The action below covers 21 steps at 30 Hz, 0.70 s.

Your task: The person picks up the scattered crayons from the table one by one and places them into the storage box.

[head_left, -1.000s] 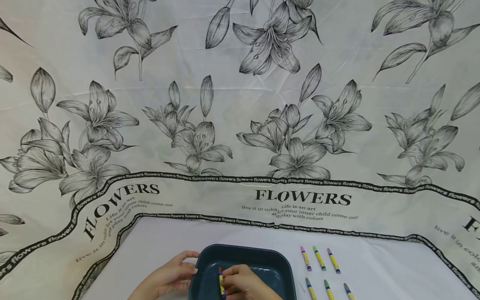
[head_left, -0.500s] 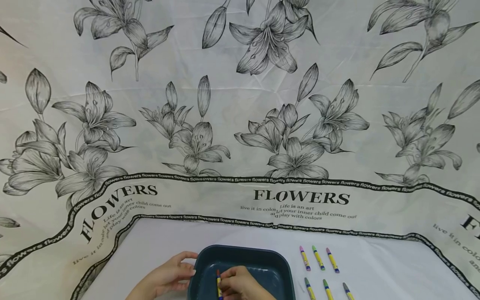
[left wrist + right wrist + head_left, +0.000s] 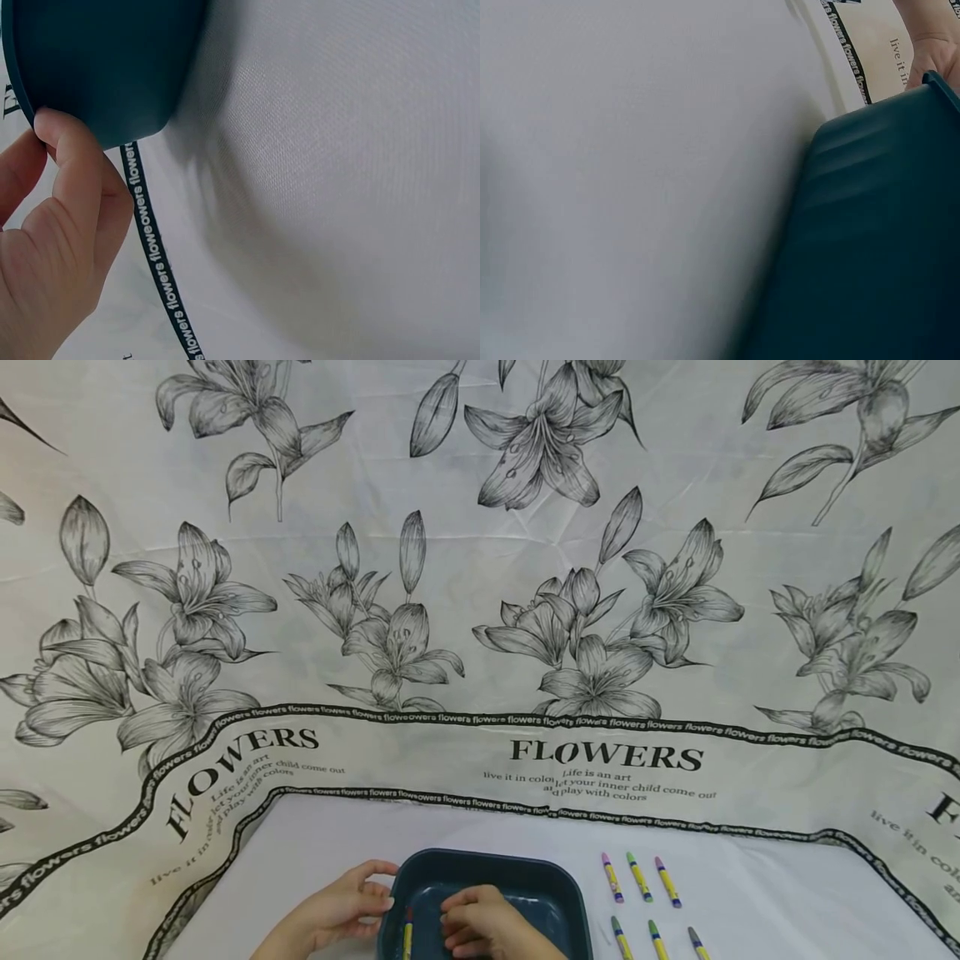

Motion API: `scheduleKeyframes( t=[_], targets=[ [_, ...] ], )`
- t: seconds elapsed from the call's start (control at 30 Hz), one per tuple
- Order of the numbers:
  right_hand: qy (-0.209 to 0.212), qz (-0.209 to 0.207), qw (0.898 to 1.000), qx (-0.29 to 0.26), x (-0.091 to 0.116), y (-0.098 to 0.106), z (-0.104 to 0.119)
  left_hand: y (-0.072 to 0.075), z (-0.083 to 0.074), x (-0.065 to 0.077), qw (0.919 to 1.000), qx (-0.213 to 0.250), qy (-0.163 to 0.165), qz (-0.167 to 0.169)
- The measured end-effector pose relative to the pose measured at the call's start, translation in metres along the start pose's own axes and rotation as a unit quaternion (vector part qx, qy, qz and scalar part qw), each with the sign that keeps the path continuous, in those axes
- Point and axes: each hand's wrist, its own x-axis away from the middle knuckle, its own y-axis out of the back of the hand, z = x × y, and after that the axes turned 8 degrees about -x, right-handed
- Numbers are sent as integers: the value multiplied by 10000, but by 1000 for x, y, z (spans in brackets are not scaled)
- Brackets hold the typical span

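A dark teal tray stands at the front of the table. My left hand grips its left rim; in the left wrist view the fingers of that hand bend at the rim of the tray. Inside, along the left wall, lies a yellow-wrapped crayon with a dark red tip. Just right of this crayon, my right hand is over the tray floor, its fingers loosely bent and holding nothing. The right wrist view has the outer wall of the tray, with part of the left hand beyond it.
Right of the tray, several crayons lie in two rows on the white tablecloth: a pink crayon, a light green crayon and others behind, a grey crayon among those in front. A flower-printed cloth hangs behind the table.
My right hand has let go of the dark-red-tipped crayon, which has moved left to lie by the tray's left wall. The left hand has stayed at the rim.
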Motion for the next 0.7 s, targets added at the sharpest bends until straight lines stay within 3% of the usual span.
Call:
scheduleKeyframes(
  t=[0.17, 0.43, 0.7],
  targets=[
    [-4, 263, 9996, 44, 5, 11, 6, 0, -1, 0, 10000, -25, 25, -39],
    [244, 345, 9990, -141, 15, 28, 24, -2, -4, 1, 10000, 3, 44, -78],
    [224, 561, 9981, -144, 27, 48, 36, -6, -2, 3, 9999, 33, -2, -158]
  ],
)
